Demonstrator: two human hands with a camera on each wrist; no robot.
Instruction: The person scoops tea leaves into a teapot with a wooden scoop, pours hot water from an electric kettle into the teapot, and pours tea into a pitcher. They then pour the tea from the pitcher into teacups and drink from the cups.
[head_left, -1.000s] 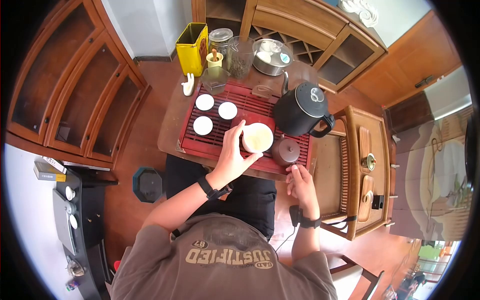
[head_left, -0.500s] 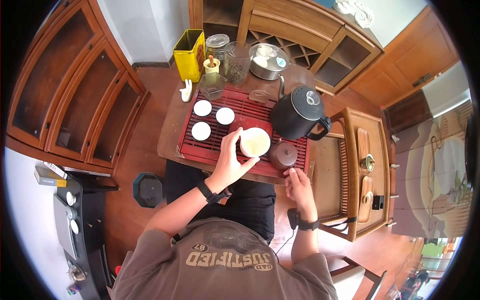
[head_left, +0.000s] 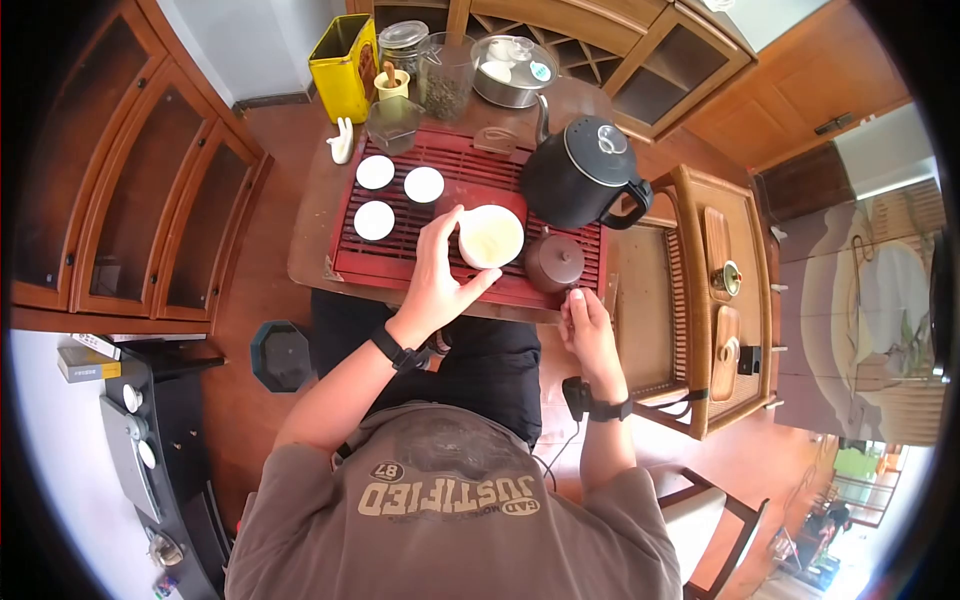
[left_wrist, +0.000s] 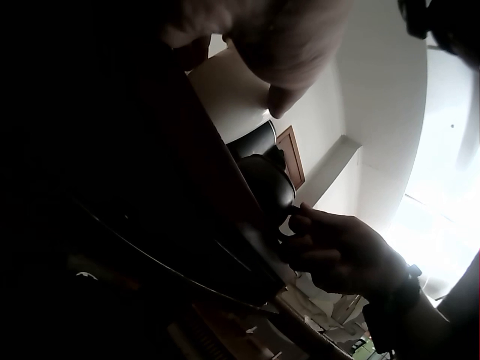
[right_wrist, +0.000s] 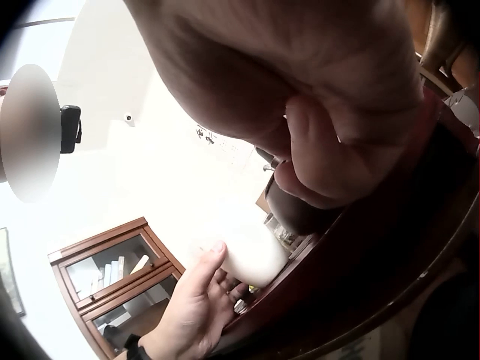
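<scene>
In the head view my left hand [head_left: 436,275] holds a wide white cup [head_left: 491,237], thumb on the near side and fingers on the far side. The cup stands at the front of the red slatted tea tray [head_left: 400,263], and its inside looks pale yellow. A small brown clay teapot [head_left: 555,262] sits right beside it, lid on. At its near side my right hand [head_left: 591,335] pinches the handle between thumb and curled fingers; the left wrist view shows this grip [left_wrist: 341,247] in dim light. Three small white cups [head_left: 424,184] are on the tray's left part.
A black kettle [head_left: 580,172] stands behind the teapot. Along the back are a yellow tin [head_left: 344,70], glass jars [head_left: 445,80], a lidded steel pot [head_left: 513,75] and a white figurine [head_left: 341,142]. To the right is a rattan cart [head_left: 745,400]; a dark bin [head_left: 280,357] is on the floor.
The head view has shifted, so the table sits higher and further left in it. Both hands keep their grips on the cup and teapot, with little movement relative to the tray.
</scene>
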